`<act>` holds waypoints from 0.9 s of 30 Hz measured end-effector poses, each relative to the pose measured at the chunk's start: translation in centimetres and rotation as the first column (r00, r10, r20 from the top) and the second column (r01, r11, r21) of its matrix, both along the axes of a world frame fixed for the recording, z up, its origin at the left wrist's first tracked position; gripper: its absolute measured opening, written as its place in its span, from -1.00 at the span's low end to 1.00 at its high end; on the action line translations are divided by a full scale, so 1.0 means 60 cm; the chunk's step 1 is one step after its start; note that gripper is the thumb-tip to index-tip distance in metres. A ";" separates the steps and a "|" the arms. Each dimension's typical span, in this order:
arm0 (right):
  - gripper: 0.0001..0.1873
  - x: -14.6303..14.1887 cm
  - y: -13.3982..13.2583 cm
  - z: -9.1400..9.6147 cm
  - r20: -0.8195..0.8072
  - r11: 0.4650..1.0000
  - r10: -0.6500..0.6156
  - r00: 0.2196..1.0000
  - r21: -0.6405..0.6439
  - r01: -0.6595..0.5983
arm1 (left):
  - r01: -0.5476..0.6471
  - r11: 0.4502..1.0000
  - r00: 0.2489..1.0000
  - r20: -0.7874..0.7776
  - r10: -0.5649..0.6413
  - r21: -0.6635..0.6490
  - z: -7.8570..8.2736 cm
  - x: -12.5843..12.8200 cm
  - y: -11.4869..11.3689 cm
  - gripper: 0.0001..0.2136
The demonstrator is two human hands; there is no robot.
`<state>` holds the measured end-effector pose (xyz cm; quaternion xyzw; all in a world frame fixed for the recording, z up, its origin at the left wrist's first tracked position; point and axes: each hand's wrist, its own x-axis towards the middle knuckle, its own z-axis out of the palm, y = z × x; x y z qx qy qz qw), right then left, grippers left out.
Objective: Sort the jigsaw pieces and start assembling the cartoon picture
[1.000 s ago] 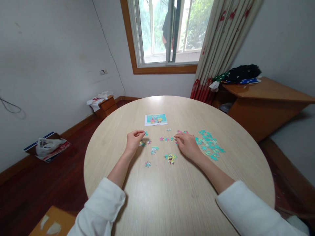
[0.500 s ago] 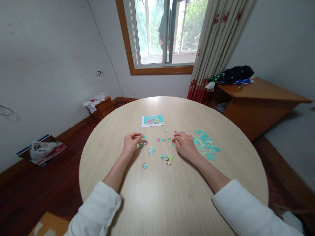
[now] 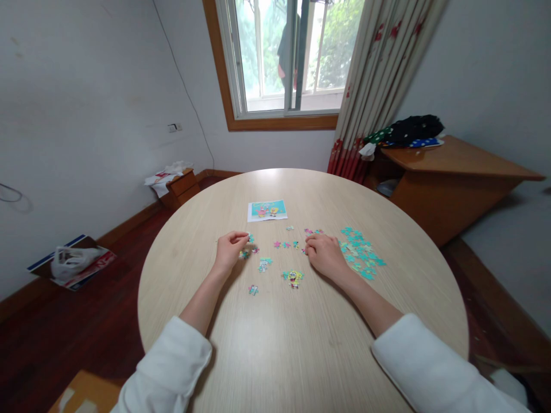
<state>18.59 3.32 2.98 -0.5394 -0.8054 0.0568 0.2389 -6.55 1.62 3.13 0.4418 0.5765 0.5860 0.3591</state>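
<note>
My left hand (image 3: 230, 250) is closed in a pinch, a small pale puzzle piece (image 3: 248, 236) at its fingertips. Just below those fingertips lie several colourful pieces (image 3: 244, 254). My right hand (image 3: 325, 253) has its fingers bent down and drawn together at a puzzle piece (image 3: 303, 251), mostly hidden by them. Between the hands is a short row of loose pieces (image 3: 286, 245). Closer to me sit a joined yellow cartoon-character section (image 3: 294, 278), a joined white-and-turquoise cluster (image 3: 264, 264) and a small pink-and-blue cluster (image 3: 253, 290).
A printed reference picture (image 3: 267, 210) lies beyond the pieces on the round wooden table (image 3: 275, 355). Right of my right hand spreads a pile of turquoise pieces (image 3: 361, 252). Several pink pieces (image 3: 313, 231) lie behind that hand. A brown desk (image 3: 456, 160) stands at the right.
My right hand has shifted slightly to the right, and its fingers have drawn in, uncovering more of the row of pieces. My left hand has hardly moved.
</note>
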 end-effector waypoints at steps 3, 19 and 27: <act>-0.72 0.001 0.001 -0.001 0.019 1.000 -0.021 1.000 -0.013 0.021 | 0.004 1.000 1.000 0.010 -0.004 -0.009 0.002 0.002 -0.001 -0.74; -0.77 -0.002 -0.005 0.011 0.019 0.997 -0.073 0.997 -0.004 0.073 | 0.026 0.999 0.999 0.031 -0.025 -0.021 0.006 0.007 -0.003 -0.75; -0.76 -0.003 -0.007 0.013 0.026 0.998 -0.062 0.998 -0.006 0.063 | 0.030 0.999 0.999 0.032 -0.030 -0.016 0.012 0.009 -0.005 -0.77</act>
